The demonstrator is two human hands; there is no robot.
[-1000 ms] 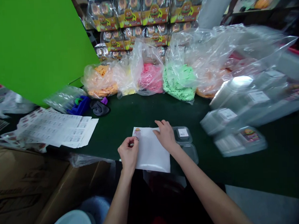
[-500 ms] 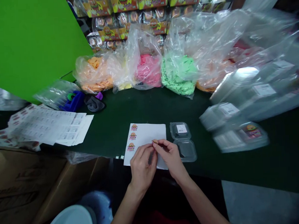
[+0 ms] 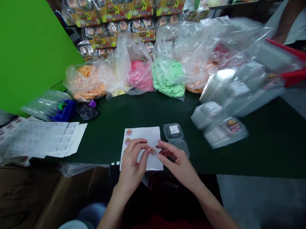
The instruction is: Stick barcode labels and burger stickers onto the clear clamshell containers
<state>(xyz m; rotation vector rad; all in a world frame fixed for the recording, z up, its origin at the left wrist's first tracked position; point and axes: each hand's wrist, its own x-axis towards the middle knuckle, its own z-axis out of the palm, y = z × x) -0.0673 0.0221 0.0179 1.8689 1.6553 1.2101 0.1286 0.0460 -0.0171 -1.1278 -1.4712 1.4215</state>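
Between the thumb and forefinger of my left hand (image 3: 132,162) is a small burger sticker (image 3: 153,151), held just above a white sticker sheet (image 3: 151,133). Burger stickers run down the sheet's left edge, and my left hand partly covers them. Close by on the right, my right hand (image 3: 179,164) has its thumb and fingers apart, with nothing seen between them. An unfolded clear plastic clamshell box (image 3: 182,146) lies beside the sheet, partly behind my right hand. One half of it carries a white barcode label (image 3: 174,129).
Stacked clear boxes (image 3: 226,131) stand on the right. Bags of orange, pink and green pieces (image 3: 169,78) line the back. At left are printed label sheets (image 3: 50,139), a blue tape dispenser (image 3: 64,111) and a dark grey item (image 3: 87,111). Another person's arm (image 3: 288,14) shows at upper right.
My hands have moved apart. The sticker, earlier between the fingertips of both hands, is now in my left hand alone. The whole view has shifted rightward.
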